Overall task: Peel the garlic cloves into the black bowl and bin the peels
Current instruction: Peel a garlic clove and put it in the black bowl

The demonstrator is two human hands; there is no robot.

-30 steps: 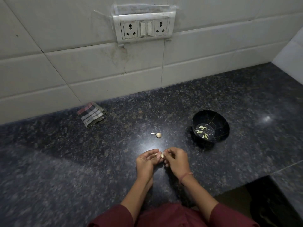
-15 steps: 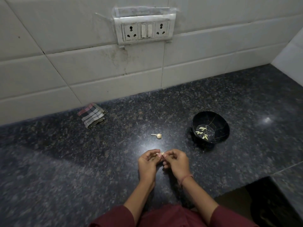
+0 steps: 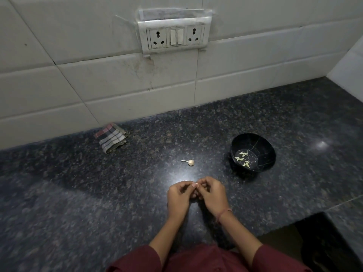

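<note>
My left hand (image 3: 178, 195) and my right hand (image 3: 211, 193) meet fingertip to fingertip low over the dark granite counter (image 3: 98, 203), pinching a small garlic clove that the fingers almost fully hide. A black bowl (image 3: 253, 152) stands to the right and beyond my hands, with several pale peeled cloves (image 3: 242, 159) on its bottom. A small garlic bulb with a thin stem (image 3: 190, 162) lies on the counter just beyond my hands.
A folded checked cloth (image 3: 111, 140) lies against the tiled wall at the left. A socket and switch plate (image 3: 174, 35) is mounted on the wall above. The counter ends in a cut-out (image 3: 314, 242) at the lower right.
The clove showed between my fingertips a second ago; my fingers have closed over it since. My hands stay in the same spot.
</note>
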